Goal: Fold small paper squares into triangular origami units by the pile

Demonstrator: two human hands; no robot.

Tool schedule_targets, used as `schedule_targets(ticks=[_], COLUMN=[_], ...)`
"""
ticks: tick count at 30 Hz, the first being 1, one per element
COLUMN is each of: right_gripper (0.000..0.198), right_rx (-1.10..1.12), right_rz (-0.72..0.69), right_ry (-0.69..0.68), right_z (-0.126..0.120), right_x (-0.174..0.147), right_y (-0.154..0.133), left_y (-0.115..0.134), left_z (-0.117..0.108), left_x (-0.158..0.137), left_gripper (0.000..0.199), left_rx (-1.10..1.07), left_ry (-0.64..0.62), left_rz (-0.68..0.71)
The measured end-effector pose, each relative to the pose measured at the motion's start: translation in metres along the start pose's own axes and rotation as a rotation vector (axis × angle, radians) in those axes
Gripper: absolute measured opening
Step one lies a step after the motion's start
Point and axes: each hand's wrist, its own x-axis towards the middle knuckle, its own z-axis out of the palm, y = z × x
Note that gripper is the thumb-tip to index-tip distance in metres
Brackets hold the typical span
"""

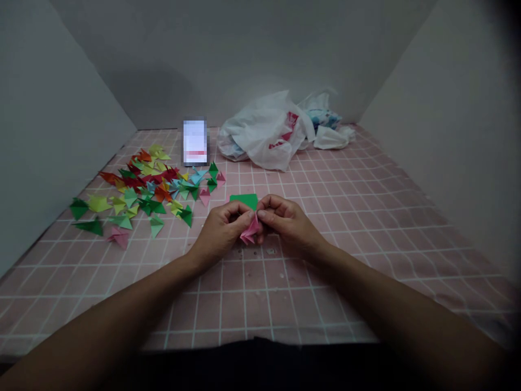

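Observation:
Between my two hands is a folded pink paper piece (249,230), its pointed ends hanging downward. My left hand (225,224) pinches it from the left between thumb and forefinger. From the right, the fingertips of my right hand (283,217) are closed on the same paper near its upper end. Just beyond the hands lies a green square of paper (245,201), its near edge partly covered by my fingers. Off to the left, many folded paper cranes (151,179) in red, orange, yellow, green, blue and pink are spread over the cloth.
A phone (195,142) with a lit, blurred screen stands upright behind the cranes. White plastic bags (264,133) lie crumpled along the back wall, right of the phone. A pink tablecloth (345,206) with a white grid covers the table, walled on three sides.

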Motion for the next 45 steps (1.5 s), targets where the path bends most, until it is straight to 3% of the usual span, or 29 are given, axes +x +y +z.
schedule_targets(ticks=[7, 23, 28, 34, 41, 45], right_gripper=[0.024, 0.011, 0.008, 0.011, 0.011, 0.012], right_rx=[-0.054, -0.218, -0.272, -0.233, -0.366, -0.437], right_rz=[-0.008, -0.044, -0.073, -0.014, -0.112, -0.139], right_ry=[0.004, 0.087, 0.133, 0.088, 0.142, 0.143], right_z=[0.002, 0.008, 0.010, 0.010, 0.008, 0.008], right_x=[-0.001, -0.002, -0.003, -0.003, -0.002, -0.002], right_y=[-0.005, -0.009, -0.011, -0.012, -0.011, -0.008], left_y=[0.002, 0.001, 0.000, 0.002, -0.003, -0.007], left_z=[0.000, 0.001, 0.001, 0.000, 0.004, 0.004], left_x=[0.000, 0.001, 0.001, 0.002, 0.001, 0.002], left_gripper=[0.021, 0.021, 0.020, 0.021, 0.030, 0.030], left_rx=[0.158, 0.258, 0.184, 0.039, -0.235, -0.288], left_ry=[0.057, 0.078, 0.026, -0.002, 0.031, 0.025], left_rz=[0.085, 0.151, 0.091, -0.014, -0.199, -0.217])
